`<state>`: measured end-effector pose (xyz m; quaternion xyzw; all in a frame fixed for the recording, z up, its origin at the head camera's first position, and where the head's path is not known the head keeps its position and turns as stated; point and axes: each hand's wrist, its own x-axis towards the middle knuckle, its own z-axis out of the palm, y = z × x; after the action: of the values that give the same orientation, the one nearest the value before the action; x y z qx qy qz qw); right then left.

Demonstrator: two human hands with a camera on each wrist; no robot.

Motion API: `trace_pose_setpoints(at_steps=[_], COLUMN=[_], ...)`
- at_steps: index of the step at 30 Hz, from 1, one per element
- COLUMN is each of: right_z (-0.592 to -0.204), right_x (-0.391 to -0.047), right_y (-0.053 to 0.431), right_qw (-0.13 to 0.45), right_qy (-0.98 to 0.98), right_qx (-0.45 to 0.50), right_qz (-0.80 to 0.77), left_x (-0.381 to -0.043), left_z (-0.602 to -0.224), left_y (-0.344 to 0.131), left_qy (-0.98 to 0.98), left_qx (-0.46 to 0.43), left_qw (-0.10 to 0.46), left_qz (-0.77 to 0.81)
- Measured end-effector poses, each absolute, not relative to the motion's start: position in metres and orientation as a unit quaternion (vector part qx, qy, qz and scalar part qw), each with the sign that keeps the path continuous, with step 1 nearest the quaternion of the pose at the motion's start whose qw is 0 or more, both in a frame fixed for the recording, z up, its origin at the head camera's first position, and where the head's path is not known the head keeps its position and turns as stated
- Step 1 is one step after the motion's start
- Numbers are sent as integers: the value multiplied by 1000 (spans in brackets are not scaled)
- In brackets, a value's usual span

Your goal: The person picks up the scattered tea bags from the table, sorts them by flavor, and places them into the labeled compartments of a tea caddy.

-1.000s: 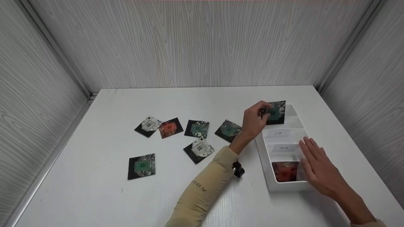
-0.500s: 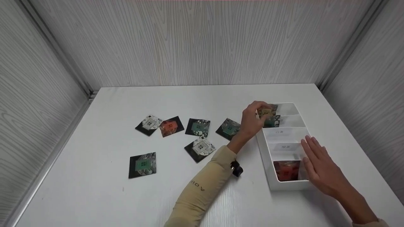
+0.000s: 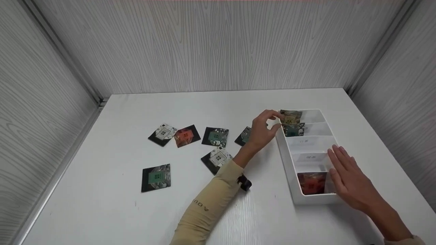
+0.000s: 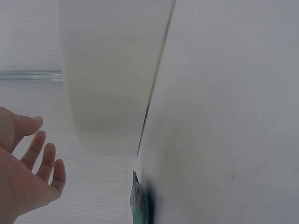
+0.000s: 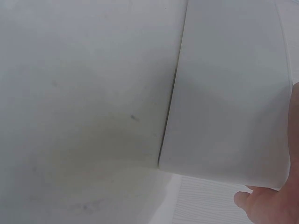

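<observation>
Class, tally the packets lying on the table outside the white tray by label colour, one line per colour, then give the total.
Green-label packets: 3
White-label packets: 2
Red-label packet: 1
Total: 6

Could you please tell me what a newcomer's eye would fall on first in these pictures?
Probably the red packet in the nearest compartment of the white divided box, on the head view's right. Next come the left hand, by the box's far left corner, and the right hand, at its right side. Then the orange packet, among others on the table.
</observation>
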<state>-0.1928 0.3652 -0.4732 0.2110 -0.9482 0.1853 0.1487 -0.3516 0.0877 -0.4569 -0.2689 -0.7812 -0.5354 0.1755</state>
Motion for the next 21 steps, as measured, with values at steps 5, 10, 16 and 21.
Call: trace_pose_setpoints(at_steps=[5,10,16,21], right_z=[-472,-471,-471,-471], right_x=[-191,-192,-192,-190], right_y=[365,364,364,365], right_qw=[157,155,153,150], right_qy=[-947,-949,-950,-952], right_qx=[211,211,211,209], right_qz=[183,175,171,167], left_x=[-351,-353,-358,-360], left_z=[-458,-461,-469,-473], left_y=[69,47,28,19], left_qy=[-793,-805,-812,-821], left_qx=[-264,-242,-214,-212], left_qw=[157,149,150,148], left_qz=[-526,-521,-522,-509])
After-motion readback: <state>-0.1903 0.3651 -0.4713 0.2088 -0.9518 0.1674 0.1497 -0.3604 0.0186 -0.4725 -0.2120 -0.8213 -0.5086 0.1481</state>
